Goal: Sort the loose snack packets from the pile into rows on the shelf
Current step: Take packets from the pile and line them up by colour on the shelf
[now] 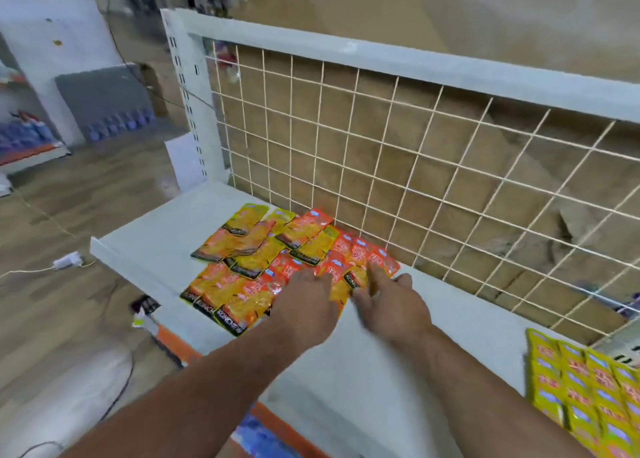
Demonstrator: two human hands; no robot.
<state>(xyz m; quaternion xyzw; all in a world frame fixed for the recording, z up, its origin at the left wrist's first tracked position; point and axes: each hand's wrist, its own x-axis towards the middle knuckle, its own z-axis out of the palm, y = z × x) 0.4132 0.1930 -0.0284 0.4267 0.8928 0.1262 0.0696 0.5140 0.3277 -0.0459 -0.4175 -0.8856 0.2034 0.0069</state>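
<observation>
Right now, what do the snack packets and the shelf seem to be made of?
Snack packets: glossy plastic film, probably; glints on crinkled faces. Shelf: likely painted metal, smooth matt white with a slotted upright.

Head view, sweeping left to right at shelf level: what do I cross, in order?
White plug on the floor → loose packet pile → left hand → right hand, both hands at the pile's right end → bare shelf → yellow packet rows.
</observation>
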